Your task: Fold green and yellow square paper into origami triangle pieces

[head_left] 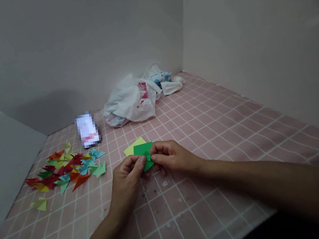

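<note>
My left hand [129, 171] pinches the lower left of a piece of green paper [143, 149] between thumb and fingers. From the other side, my right hand [172, 155] grips the same green paper, its thumb and forefinger close to my left thumb. A small lighter green flap shows between the two thumbs; whether it is a separate piece I cannot tell. Behind the green paper, a yellow sheet of paper [132, 146] lies at an angle, partly covered. Fingers hide the lower edge of the green paper.
Several folded paper pieces [62, 168] in many colours are heaped at the left. A phone with a lit, blurred screen [88, 130] stands behind them. White plastic bags [133, 99] lie against the back wall. Pink checked cloth [217, 127] covers the table; walls close in the sides.
</note>
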The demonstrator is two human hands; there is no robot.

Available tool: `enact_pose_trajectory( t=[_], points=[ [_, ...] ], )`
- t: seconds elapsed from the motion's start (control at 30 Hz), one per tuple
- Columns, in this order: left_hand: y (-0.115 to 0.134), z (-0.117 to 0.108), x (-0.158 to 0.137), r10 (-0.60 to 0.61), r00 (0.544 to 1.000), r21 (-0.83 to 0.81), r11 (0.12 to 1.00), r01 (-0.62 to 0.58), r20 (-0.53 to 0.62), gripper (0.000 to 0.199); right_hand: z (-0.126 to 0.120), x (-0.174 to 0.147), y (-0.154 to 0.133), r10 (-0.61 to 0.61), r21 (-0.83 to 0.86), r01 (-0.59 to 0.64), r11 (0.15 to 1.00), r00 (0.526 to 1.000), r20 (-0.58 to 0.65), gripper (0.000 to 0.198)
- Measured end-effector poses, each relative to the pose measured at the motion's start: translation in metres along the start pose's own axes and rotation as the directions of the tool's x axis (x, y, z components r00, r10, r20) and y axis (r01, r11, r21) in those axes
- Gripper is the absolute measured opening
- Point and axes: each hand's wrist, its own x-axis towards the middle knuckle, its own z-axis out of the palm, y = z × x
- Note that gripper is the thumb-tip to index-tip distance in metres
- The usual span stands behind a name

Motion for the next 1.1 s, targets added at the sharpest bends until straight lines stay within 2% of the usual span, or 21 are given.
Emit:
enact_pose_trajectory(
  t=[0.17, 0.4, 0.57, 0.7, 0.77, 0.87, 1.1],
  points=[
    [0.0011, 0.0008, 0.0011, -0.008, 1.0, -0.033, 0.999, 0.009, 0.028, 0.025, -0.0003, -0.0019, -0.0014, 0.02, -0.011, -0.019, 1.0, 0.999, 0.035, 0.017],
    [0.0006, 0.002, 0.0026, -0.04, 0.999, -0.034, 0.999, 0.04, 0.012, 0.027, -0.0012, -0.0008, 0.0025, 0.043, -0.071, -0.038, 0.997, 0.997, 0.06, 0.019],
    [0.0017, 0.0027, 0.0032, -0.052, 0.999, -0.038, 0.998, 0.052, -0.001, 0.029, -0.0022, -0.0007, 0.002, -0.112, -0.184, 0.115, 0.976, 0.993, 0.024, 0.008],
    [0.0037, 0.0028, 0.0025, -0.085, 0.996, -0.066, 0.994, 0.085, 0.006, 0.03, -0.0029, -0.0018, -0.0008, -0.242, -0.183, 0.235, 0.955, 0.97, -0.014, 0.017],
    [0.0043, 0.0023, 0.0022, -0.085, 0.996, -0.064, 0.994, 0.086, 0.019, 0.03, -0.0029, -0.0029, -0.0026, -0.28, -0.208, 0.274, 0.939, 0.96, 0.0, 0.011],
    [0.0045, 0.0014, 0.0022, -0.08, 0.996, -0.047, 0.996, 0.082, 0.034, 0.03, -0.0023, -0.0044, -0.0046, -0.291, -0.257, 0.284, 0.924, 0.957, 0.012, 0.004],
    [0.0058, 0.0025, 0.0014, -0.078, 0.996, -0.049, 0.996, 0.08, 0.05, 0.029, -0.0026, -0.004, -0.0047, -0.253, -0.257, 0.242, 0.936, 0.967, -0.01, 0.004]
  ],
)
